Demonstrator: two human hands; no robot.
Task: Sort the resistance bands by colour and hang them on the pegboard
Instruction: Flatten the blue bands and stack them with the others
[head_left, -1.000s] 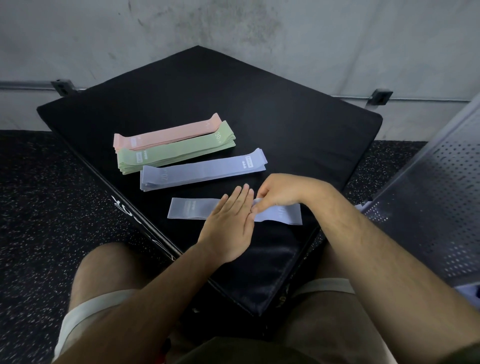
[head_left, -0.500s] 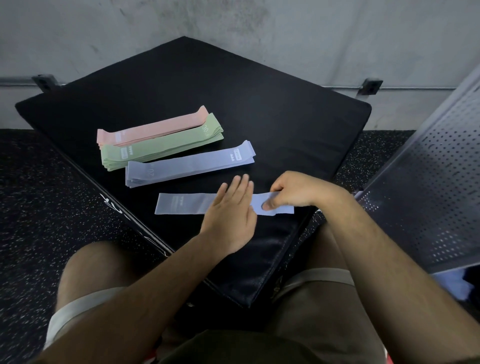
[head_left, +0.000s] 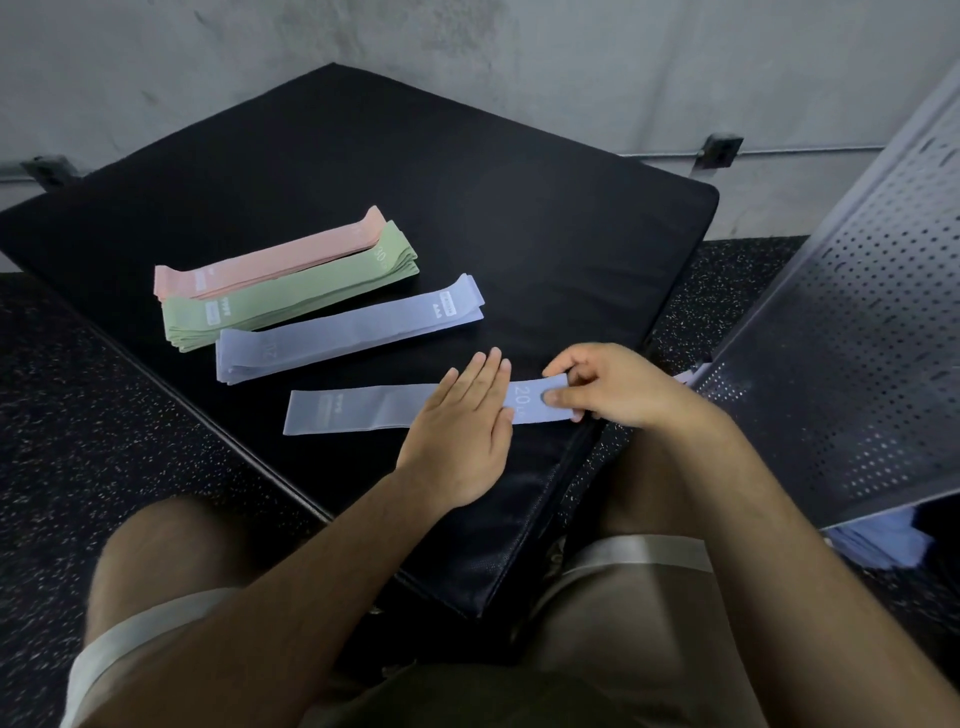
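Observation:
A single light blue band (head_left: 363, 410) lies flat near the front edge of the black padded box (head_left: 519, 218). My left hand (head_left: 462, 431) presses on its middle with straight fingers. My right hand (head_left: 608, 384) pinches the band's right end, where "20" is printed. Behind it lies a small stack of blue bands (head_left: 348, 332). Further back sit a stack of green bands (head_left: 291, 296) and a stack of pink bands (head_left: 270, 260), side by side. The grey perforated pegboard (head_left: 841, 353) leans at the right.
More blue bands (head_left: 878, 540) lie on the speckled floor under the pegboard's lower edge. A grey concrete wall with a pipe and brackets runs behind the box. My knees frame the box's near corner.
My right hand has slid along the single blue band to its right end and now pinches it there. My left hand stays flat on the band.

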